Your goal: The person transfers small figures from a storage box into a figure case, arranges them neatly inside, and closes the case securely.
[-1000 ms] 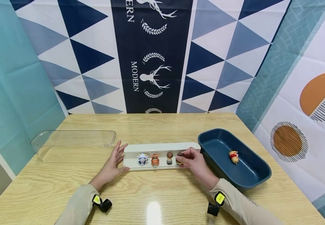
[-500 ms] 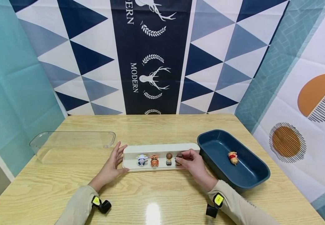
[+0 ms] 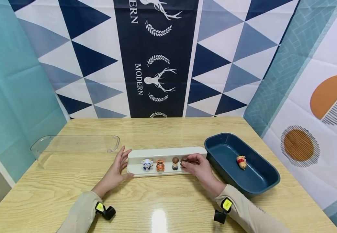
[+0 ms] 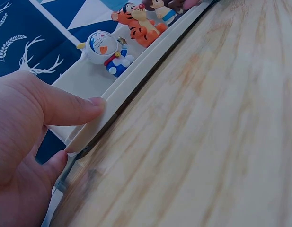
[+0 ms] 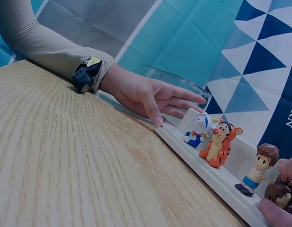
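Head view: pinching the brown figurine (image 3: 184,159) with the right hand (image 3: 201,171) near the right end of the white tray (image 3: 165,151), touching its left end with the spread left hand (image 3: 113,173); might topple the boy figurine (image 3: 175,163) alongside by brushing sideways on release

Triangle-patterned cloth (image 3: 215,58) with a dark stag-printed band (image 3: 159,47) hangs behind the worktop's (image 3: 145,200) far edge; teal fabric (image 3: 16,71) flanks its left, white sheeting (image 3: 308,110) its right. Bright glare (image 3: 159,221) marks the wood.
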Demonstrator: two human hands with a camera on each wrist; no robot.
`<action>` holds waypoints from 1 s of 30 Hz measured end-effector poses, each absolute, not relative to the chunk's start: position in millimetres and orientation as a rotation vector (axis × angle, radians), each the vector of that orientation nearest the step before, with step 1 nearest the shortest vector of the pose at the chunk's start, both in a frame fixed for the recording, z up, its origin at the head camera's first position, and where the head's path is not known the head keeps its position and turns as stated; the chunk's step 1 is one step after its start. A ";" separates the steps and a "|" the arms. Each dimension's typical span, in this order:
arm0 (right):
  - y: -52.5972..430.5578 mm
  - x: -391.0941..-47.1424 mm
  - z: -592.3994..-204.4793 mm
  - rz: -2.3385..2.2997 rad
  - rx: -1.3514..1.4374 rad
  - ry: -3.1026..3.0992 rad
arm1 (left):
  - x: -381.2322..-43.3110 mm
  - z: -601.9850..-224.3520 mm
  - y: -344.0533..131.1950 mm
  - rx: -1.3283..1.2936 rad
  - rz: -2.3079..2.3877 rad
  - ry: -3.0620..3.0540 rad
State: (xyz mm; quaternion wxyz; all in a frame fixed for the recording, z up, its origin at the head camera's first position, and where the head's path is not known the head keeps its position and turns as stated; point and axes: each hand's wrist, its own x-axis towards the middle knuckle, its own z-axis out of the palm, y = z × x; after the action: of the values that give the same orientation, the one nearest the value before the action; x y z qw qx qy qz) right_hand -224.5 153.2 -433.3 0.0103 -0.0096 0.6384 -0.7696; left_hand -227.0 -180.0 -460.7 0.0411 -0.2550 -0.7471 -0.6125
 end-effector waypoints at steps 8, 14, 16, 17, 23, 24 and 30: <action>154.3 -227.0 -431.1 -2.398 -0.014 1.973 | -230.6 -463.7 -180.7 -0.809 -1.814 -2.290; 155.4 -226.6 -429.5 -2.395 -0.029 1.963 | -231.7 -462.9 -180.5 -0.814 -1.825 -2.289; 155.9 -226.4 -429.2 -2.394 -0.030 1.958 | -231.7 -462.9 -180.4 -0.813 -1.833 -2.290; 156.2 -226.5 -429.3 -2.392 -0.027 1.957 | -231.6 -462.9 -180.4 -0.813 -1.833 -2.291; 158.0 -225.7 -428.1 -2.370 -0.018 1.959 | -231.8 -464.9 -182.0 -0.804 -1.808 -2.306; 158.6 -225.7 -427.9 -2.370 -0.021 1.957 | -231.7 -465.1 -182.5 -0.803 -1.808 -2.305; 159.9 -224.7 -428.0 -2.376 -0.022 1.947 | -231.1 -466.1 -181.8 -0.814 -1.820 -2.292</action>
State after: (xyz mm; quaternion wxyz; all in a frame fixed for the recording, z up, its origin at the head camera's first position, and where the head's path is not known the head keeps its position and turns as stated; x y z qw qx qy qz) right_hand -224.7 159.9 -428.0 0.0351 -0.0071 0.6334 -0.7730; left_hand -231.1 -181.8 -466.1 0.0517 -0.2677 -0.7535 -0.5983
